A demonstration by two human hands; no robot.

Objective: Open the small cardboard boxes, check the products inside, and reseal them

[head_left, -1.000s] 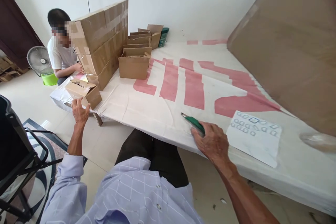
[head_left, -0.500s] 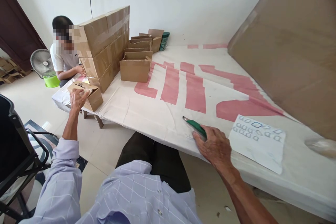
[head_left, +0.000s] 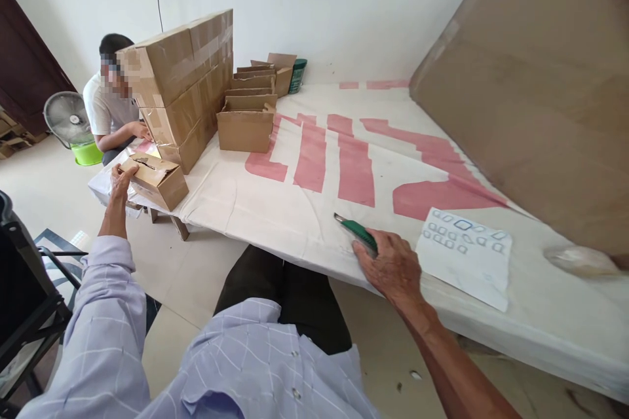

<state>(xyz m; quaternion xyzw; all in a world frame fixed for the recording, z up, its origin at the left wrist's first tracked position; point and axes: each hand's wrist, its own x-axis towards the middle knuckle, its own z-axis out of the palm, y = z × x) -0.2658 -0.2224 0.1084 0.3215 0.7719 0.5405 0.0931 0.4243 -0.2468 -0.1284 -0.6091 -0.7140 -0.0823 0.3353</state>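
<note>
My left hand (head_left: 122,180) grips the left end of a small cardboard box (head_left: 164,186), with some fingers on its top edge. The box lies at the table's left end, and its top has a torn, dark slit. In my right hand (head_left: 393,265) is a green utility knife (head_left: 360,233), held just above or on the table's front edge; I cannot tell if it touches. Its metal tip points away to the left. A white sheet (head_left: 466,268) with rows of drawn shapes lies right of that hand.
Stacked taped boxes (head_left: 181,78) stand behind the small box, with open cartons (head_left: 246,131) beside them. A green tub (head_left: 297,75) is against the wall. A large cardboard panel (head_left: 535,91) leans at right. A co-worker (head_left: 111,105) sits at far left near a fan (head_left: 69,119); a black chair (head_left: 29,275) stands at left.
My left hand has moved from the small box's top to its left end and taken hold there. The right hand still holds the knife. The view has shifted slightly.
</note>
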